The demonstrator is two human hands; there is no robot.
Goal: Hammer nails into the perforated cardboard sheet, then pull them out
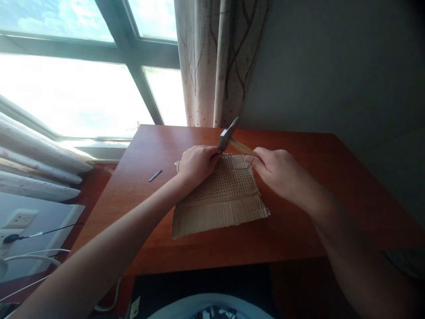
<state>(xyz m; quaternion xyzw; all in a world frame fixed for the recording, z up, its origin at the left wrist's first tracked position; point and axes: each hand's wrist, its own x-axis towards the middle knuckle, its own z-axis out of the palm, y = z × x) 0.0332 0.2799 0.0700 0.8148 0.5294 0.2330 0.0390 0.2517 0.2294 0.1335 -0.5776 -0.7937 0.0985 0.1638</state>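
Observation:
A piece of brown cardboard (219, 210) lies on the reddish wooden table (299, 230); its upper part is covered with rows of small holes. My right hand (277, 170) is closed round the wooden handle of a hammer (227, 135), whose metal head hangs just above the cardboard's far edge. My left hand (197, 163) rests on the cardboard's far left corner, fingers pinched together right below the hammer head, near a short row of nails (226, 156). What the fingers pinch is too small to make out.
A single loose nail (155, 176) lies on the table to the left. A patterned curtain (219, 62) and a bright window (76, 88) stand behind the table. A wall socket (20, 218) and cables (36, 257) are at the lower left.

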